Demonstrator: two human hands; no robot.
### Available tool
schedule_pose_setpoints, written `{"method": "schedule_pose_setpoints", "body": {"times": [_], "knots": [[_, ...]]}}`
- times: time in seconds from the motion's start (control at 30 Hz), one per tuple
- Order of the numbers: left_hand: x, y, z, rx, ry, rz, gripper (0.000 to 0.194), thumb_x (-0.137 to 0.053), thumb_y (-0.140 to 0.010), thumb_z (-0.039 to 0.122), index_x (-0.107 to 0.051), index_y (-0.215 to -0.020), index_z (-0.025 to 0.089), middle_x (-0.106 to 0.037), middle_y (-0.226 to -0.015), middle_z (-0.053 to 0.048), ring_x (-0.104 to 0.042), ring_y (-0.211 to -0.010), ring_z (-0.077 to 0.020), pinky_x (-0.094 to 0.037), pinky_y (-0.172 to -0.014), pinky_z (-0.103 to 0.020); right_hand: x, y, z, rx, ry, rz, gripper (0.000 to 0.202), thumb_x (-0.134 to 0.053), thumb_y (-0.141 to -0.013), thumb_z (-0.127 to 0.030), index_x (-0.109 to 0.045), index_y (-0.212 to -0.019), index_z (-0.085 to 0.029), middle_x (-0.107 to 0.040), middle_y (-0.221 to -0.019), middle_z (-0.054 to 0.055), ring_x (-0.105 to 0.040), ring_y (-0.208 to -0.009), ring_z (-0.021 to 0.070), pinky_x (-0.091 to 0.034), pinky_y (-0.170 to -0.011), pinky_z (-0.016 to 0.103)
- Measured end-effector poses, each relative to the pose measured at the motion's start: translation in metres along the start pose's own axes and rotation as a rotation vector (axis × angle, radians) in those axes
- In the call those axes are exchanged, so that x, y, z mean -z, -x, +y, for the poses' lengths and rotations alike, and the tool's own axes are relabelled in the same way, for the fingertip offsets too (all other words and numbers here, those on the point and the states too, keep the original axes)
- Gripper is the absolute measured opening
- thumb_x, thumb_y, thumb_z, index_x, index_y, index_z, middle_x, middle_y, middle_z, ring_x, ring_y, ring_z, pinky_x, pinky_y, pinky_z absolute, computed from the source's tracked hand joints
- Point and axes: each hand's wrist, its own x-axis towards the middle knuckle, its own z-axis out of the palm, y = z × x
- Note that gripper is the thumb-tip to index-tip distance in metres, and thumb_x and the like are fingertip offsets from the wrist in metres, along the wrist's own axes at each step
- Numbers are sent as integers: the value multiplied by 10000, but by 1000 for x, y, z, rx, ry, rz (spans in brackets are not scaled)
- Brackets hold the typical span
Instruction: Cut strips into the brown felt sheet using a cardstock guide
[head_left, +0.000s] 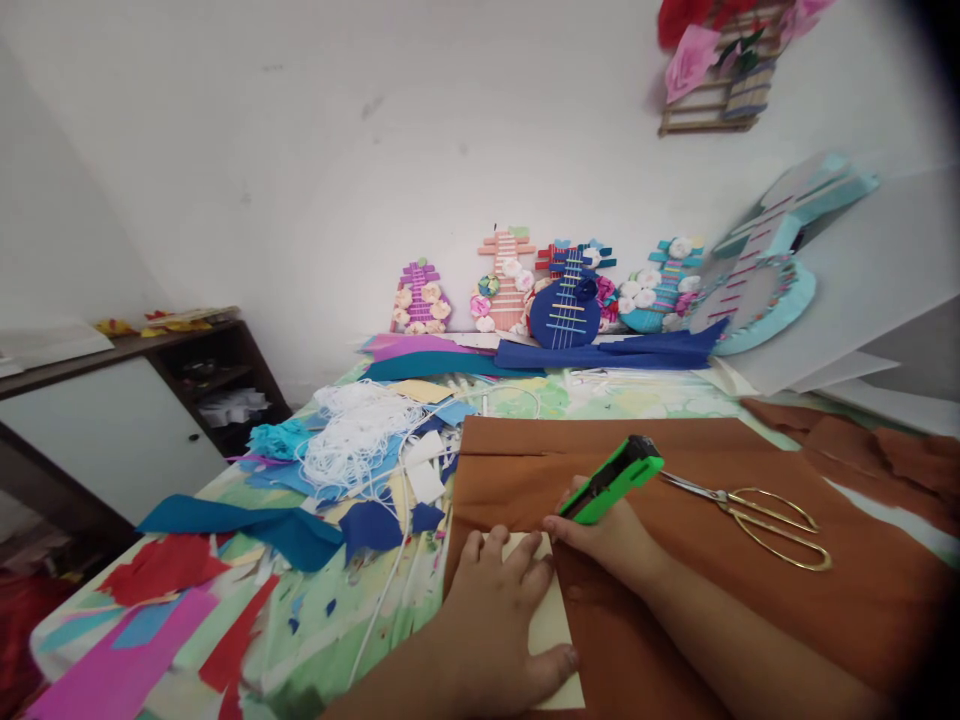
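My left hand lies flat with fingers spread on a cream piece of card, pressing it onto a large brown sheet. In my right hand is a green and black utility knife, gripped so that its butt end points up and to the right. My fingers hide the blade end, which is low near the card's upper right edge. A pair of gold-handled scissors rests on the brown sheet to the right of the knife.
White cord is heaped on the left, among colored scraps such as a teal strip and a magenta strip. Several decorated paper lutes, one dark blue, lean on the wall. A larger turquoise one stands at the right. A cabinet is beyond the table.
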Motion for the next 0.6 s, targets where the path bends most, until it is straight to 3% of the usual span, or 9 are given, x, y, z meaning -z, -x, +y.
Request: {"method": "schedule_pose_setpoints", "body": {"times": [0.3,0.6], "knots": [[-2,-1,0,-12,0,14,726,-312,-766,653,-273,-1324,190,-258,-1366,-104,-184,-1206,-391,-143,-945,-573,-2,3,-6,51,93,-36,233,-602,-618,-333,-417,-585,-196,-509,-565,-9,-505,-536,142,-406,-500,261],[0,1,0,-19,1,32,718,-292,-771,659,-288,-1318,194,-288,-1355,-96,-206,-1200,-385,-158,-944,-566,0,2,0,-15,10,-29,272,-598,-636,-385,-408,-587,-196,-540,-572,-7,-517,-549,143,-413,-514,259]]}}
